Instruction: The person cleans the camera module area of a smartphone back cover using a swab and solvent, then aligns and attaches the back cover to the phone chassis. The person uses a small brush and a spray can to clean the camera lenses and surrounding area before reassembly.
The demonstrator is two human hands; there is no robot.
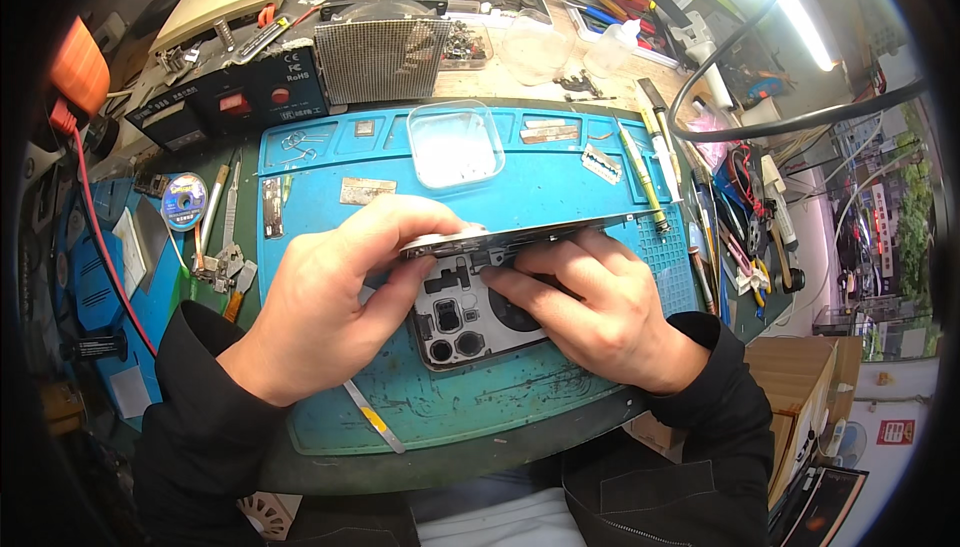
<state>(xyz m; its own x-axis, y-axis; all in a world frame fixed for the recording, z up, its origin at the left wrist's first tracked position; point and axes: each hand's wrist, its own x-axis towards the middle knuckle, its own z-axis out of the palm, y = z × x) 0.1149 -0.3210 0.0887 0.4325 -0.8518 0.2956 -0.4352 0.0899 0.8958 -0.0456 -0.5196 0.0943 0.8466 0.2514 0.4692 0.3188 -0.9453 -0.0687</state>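
An opened phone rests on the blue work mat [450, 417], its housing [445, 322] flat with dark cutouts and camera rings showing, its thin panel [500, 239] raised along the far side, edge toward me. My left hand [340, 307] is closed on the panel's left end, thumb and index finger at its camera bump. My right hand [595, 317] has curled fingers at the housing and under the panel; the index tip touches the middle of the inner parts. What the hidden fingertips hold cannot be made out.
A clear dish [452, 142], blade [601, 163] and slim tools [640, 172] lie beyond. A black machine [205, 97] stands back left. A spudger [372, 417] lies near left. A black cable [800, 127] arches right; cardboard boxes [790, 397] stand lower right.
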